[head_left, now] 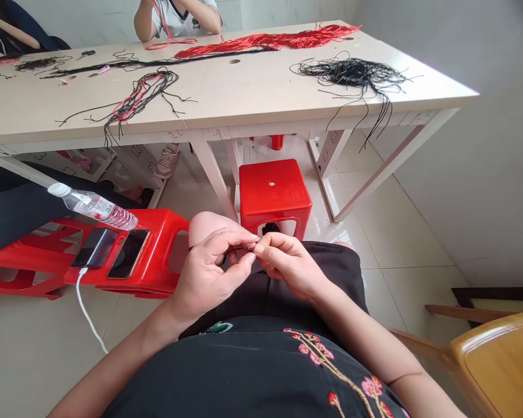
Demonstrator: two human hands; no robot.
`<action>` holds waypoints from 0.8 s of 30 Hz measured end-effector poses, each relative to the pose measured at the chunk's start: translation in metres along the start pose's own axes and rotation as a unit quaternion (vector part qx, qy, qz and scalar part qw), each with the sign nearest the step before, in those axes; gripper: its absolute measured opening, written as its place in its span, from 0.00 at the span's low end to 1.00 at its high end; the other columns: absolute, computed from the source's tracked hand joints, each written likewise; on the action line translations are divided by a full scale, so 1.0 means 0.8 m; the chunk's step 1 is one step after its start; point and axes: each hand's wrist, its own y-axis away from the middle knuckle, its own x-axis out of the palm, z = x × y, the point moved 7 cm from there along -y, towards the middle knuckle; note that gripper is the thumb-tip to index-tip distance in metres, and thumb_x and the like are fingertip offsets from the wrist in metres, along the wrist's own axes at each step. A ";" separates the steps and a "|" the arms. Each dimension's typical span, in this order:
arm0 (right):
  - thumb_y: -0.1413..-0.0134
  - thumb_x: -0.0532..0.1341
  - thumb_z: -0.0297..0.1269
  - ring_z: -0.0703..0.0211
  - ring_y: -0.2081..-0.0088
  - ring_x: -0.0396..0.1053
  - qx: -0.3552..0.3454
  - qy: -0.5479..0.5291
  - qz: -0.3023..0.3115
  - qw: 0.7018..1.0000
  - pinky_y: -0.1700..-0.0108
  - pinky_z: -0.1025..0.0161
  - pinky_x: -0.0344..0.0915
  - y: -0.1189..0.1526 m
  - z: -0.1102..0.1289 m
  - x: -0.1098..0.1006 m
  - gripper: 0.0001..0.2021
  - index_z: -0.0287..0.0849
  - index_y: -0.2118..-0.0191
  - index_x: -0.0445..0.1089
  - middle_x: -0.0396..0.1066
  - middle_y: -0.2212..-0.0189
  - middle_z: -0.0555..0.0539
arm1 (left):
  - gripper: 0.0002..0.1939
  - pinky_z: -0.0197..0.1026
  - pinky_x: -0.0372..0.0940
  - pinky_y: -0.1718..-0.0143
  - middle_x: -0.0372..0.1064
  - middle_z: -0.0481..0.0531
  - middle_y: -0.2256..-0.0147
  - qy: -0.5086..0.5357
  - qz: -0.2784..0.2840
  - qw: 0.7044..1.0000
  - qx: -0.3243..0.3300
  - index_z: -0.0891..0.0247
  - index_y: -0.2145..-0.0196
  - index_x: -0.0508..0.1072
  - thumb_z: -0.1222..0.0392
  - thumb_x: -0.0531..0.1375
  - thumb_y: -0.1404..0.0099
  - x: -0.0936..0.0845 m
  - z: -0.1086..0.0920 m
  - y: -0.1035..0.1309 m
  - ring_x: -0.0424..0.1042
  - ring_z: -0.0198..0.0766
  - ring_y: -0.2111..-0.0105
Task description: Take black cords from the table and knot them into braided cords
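Above my lap, both hands meet at the fingertips around a thin black cord (244,249). My left hand (215,261) pinches it between thumb and fingers, and a short stretch of the cord shows inside the curl of that hand. With thumb and forefinger, my right hand (285,258) grips the cord's other part close against the left fingertips. The exact knot or end between the fingers is too small to make out. On the table ahead lie a bundle of black and red cords (142,96) and a tangled pile of black cords (353,72).
The white table (244,104) spans the front, with a long red cord bundle (270,40) along its back. A person (178,17) sits opposite holding red cord. A red stool (274,186) stands ahead; another at left bears a bottle (96,206), power bank (96,247) and phone (129,253).
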 end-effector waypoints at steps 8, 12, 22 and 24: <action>0.53 0.64 0.44 0.71 0.80 0.46 -0.048 0.067 -0.016 0.996 0.77 0.68 0.45 0.001 0.005 0.001 0.16 0.40 0.79 0.60 0.52 0.84 0.57 | 0.20 0.34 0.69 0.68 0.72 0.48 0.67 -0.119 0.005 0.991 0.055 0.57 0.57 0.72 0.73 0.58 0.47 0.001 -0.009 -0.001 0.71 0.33 0.69; 0.56 0.64 0.44 0.71 0.80 0.46 -0.053 0.095 -0.031 0.994 0.78 0.69 0.44 0.003 0.005 0.002 0.17 0.41 0.81 0.58 0.52 0.85 0.57 | 0.19 0.34 0.69 0.70 0.71 0.46 0.72 -0.156 -0.012 0.986 0.055 0.57 0.60 0.73 0.73 0.58 0.50 0.001 -0.012 0.001 0.69 0.32 0.74; 0.52 0.62 0.38 0.71 0.80 0.56 -0.107 0.085 -0.028 0.990 0.79 0.70 0.52 0.002 0.022 0.000 0.07 0.40 0.72 0.66 0.63 0.80 0.54 | 0.06 0.33 0.71 0.66 0.71 0.48 0.70 0.126 -0.018 0.983 -0.130 0.62 0.65 0.71 0.66 0.60 0.43 -0.001 0.008 -0.004 0.73 0.32 0.69; 0.52 0.62 0.37 0.69 0.78 0.61 -0.135 0.087 -0.034 0.986 0.76 0.69 0.57 0.004 0.025 0.001 0.06 0.40 0.69 0.67 0.67 0.76 0.52 | 0.05 0.32 0.71 0.66 0.71 0.48 0.70 0.139 -0.028 0.980 -0.138 0.62 0.67 0.71 0.66 0.61 0.44 -0.003 0.007 -0.006 0.72 0.32 0.69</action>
